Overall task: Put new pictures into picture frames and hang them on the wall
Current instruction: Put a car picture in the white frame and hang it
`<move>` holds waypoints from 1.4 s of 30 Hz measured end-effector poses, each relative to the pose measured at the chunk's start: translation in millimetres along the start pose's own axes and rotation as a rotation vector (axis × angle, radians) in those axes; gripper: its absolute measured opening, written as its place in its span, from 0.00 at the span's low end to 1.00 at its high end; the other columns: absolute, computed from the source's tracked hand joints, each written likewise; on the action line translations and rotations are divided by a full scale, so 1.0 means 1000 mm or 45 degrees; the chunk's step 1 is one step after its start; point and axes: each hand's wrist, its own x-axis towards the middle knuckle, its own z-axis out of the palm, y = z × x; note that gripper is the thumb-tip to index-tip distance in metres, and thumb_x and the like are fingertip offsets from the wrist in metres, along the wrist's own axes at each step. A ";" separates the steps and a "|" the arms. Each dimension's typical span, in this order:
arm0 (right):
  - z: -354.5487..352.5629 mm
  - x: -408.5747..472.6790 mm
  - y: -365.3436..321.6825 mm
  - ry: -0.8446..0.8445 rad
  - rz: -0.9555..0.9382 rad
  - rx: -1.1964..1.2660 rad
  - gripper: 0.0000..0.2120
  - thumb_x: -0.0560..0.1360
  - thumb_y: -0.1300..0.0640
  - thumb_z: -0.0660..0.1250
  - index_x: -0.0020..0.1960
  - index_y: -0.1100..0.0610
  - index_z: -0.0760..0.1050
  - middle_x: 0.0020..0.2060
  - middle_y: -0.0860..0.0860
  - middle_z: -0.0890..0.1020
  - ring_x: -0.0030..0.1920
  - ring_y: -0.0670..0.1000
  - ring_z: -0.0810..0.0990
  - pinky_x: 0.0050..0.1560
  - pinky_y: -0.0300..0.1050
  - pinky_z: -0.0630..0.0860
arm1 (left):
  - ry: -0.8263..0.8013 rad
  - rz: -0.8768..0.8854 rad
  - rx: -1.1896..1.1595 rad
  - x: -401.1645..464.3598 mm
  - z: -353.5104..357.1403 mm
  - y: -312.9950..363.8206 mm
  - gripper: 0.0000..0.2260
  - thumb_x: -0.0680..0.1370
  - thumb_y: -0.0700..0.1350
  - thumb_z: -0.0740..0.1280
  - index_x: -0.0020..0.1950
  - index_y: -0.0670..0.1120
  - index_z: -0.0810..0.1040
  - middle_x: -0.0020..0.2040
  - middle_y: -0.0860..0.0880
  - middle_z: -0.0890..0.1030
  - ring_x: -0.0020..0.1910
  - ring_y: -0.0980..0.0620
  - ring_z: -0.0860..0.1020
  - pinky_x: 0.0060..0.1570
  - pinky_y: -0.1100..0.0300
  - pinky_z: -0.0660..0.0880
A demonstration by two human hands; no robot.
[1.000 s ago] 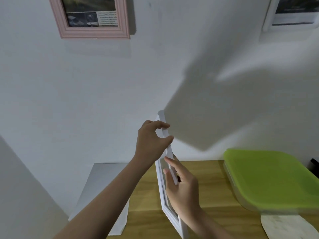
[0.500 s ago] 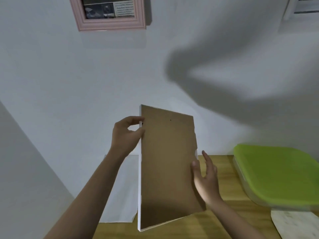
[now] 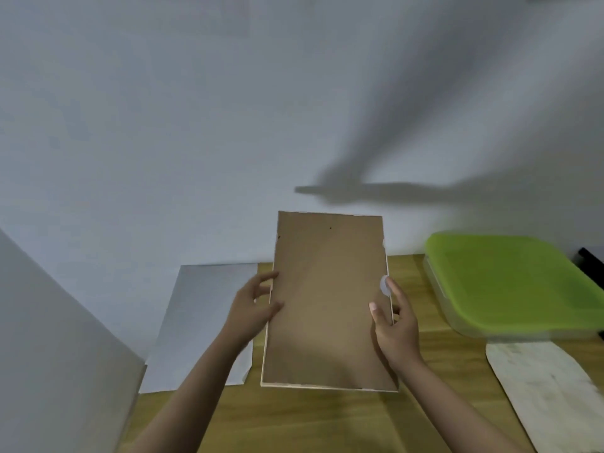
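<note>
I've got the white frame w/ brown board back pinched between left hand & right hand over the wooden table, back unopened, so swap & hanging look pending.

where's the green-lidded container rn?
Head view, right side: the green-lidded plastic container sits on the wooden table against the white wall, right of the brown-backed picture frame.

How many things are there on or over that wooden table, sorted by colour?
Brown: 1, the picture frame with its backing board towards the camera, held by the left hand and right hand.
Green: 1, the lidded container.
White or grey: 1, the sheet of paper.
Off-white: 1, the marbled board.
Total: 4
</note>
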 end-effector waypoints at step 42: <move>0.015 0.008 0.090 -0.517 0.129 -0.975 0.32 0.68 0.48 0.73 0.68 0.59 0.69 0.60 0.56 0.72 0.60 0.59 0.68 0.62 0.48 0.65 | -0.509 -0.194 0.841 -0.042 0.043 -0.118 0.64 0.57 0.56 0.80 0.77 0.47 0.38 0.77 0.55 0.42 0.75 0.48 0.49 0.71 0.54 0.56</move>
